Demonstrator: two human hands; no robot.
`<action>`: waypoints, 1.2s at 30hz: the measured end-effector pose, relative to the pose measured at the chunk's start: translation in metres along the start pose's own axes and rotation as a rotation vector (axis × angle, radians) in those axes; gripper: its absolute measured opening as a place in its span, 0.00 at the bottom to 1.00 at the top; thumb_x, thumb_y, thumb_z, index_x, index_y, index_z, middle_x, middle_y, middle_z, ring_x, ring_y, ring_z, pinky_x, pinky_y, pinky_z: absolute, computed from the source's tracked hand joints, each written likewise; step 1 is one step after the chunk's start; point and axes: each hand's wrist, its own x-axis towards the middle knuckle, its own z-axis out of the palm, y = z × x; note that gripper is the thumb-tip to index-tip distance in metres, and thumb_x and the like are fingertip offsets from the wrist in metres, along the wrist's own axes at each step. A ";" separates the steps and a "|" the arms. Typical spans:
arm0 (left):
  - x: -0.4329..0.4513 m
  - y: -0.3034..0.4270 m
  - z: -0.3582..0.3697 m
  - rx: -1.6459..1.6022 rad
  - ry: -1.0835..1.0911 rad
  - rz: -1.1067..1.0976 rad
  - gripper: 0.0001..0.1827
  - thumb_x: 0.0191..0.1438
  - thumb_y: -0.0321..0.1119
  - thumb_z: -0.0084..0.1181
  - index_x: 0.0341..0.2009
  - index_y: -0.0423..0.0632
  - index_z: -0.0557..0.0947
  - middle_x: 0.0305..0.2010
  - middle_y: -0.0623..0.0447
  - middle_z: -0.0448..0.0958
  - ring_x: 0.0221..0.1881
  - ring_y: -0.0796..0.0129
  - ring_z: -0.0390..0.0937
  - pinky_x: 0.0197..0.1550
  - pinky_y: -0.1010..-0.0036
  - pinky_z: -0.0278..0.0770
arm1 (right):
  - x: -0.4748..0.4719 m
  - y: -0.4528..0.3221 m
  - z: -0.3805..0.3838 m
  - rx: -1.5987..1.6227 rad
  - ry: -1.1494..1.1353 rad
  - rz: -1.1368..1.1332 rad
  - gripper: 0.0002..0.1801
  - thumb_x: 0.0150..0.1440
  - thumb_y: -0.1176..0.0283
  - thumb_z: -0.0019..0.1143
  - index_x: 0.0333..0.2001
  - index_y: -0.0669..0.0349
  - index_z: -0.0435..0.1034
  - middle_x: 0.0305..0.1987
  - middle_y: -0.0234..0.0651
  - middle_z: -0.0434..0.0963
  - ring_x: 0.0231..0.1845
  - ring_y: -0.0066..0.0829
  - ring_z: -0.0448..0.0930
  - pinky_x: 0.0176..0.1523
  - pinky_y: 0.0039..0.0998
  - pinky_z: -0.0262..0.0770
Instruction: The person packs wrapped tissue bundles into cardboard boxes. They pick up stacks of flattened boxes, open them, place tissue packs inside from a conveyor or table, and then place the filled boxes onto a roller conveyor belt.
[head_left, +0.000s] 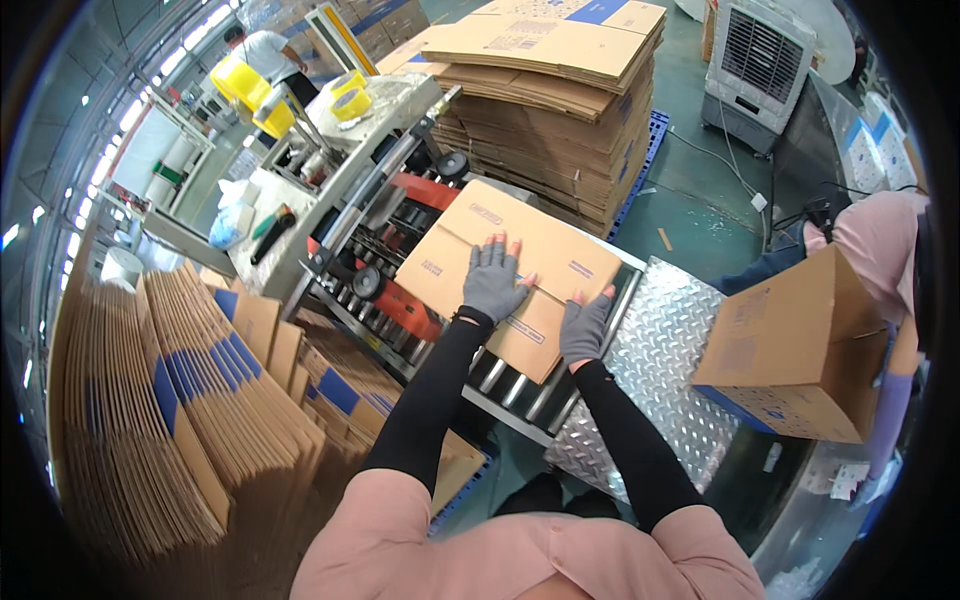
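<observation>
A brown cardboard carton (555, 232) lies on a roller conveyor (517, 390) before me, its flaps folded shut on the upper face. My left hand (495, 289), in a grey fingerless glove, rests flat on the flaps near their seam, thumb spread. At the carton's near right edge is my right hand (587, 328), gloved alike, with the thumb on the top face and the fingers along the side. The far left part of the carton borders the carton sealing machine (375, 217), between its red side belts (405, 311).
Folded cartons stand on the left (202, 390), and a tall stack (540, 112) rises behind on a blue pallet. Right of the conveyor is a diamond-plate metal sheet (667, 360). Beyond it, a co-worker (874, 240) is beside an open carton (780, 337). A cable (720, 161) crosses the floor.
</observation>
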 end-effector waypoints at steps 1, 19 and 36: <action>0.005 -0.017 0.002 0.007 0.017 -0.021 0.43 0.59 0.62 0.45 0.68 0.42 0.62 0.72 0.33 0.54 0.74 0.43 0.49 0.73 0.49 0.41 | 0.009 -0.005 0.013 0.058 -0.052 -0.048 0.46 0.62 0.61 0.50 0.68 0.81 0.36 0.70 0.68 0.50 0.73 0.58 0.52 0.74 0.39 0.48; -0.158 0.091 0.053 -0.537 0.268 -0.070 0.47 0.55 0.43 0.57 0.70 0.35 0.49 0.72 0.32 0.50 0.72 0.35 0.48 0.71 0.49 0.47 | -0.078 0.045 -0.061 -0.154 -0.797 -0.217 0.43 0.62 0.56 0.47 0.70 0.67 0.38 0.41 0.61 0.78 0.40 0.61 0.79 0.45 0.51 0.75; -0.347 0.246 -0.383 0.753 1.133 -0.067 0.24 0.52 0.40 0.62 0.51 0.48 0.71 0.51 0.47 0.76 0.53 0.48 0.70 0.56 0.52 0.65 | -0.332 0.357 -0.479 -0.822 -1.179 0.340 0.28 0.58 0.51 0.47 0.52 0.61 0.72 0.54 0.51 0.77 0.55 0.50 0.77 0.58 0.47 0.72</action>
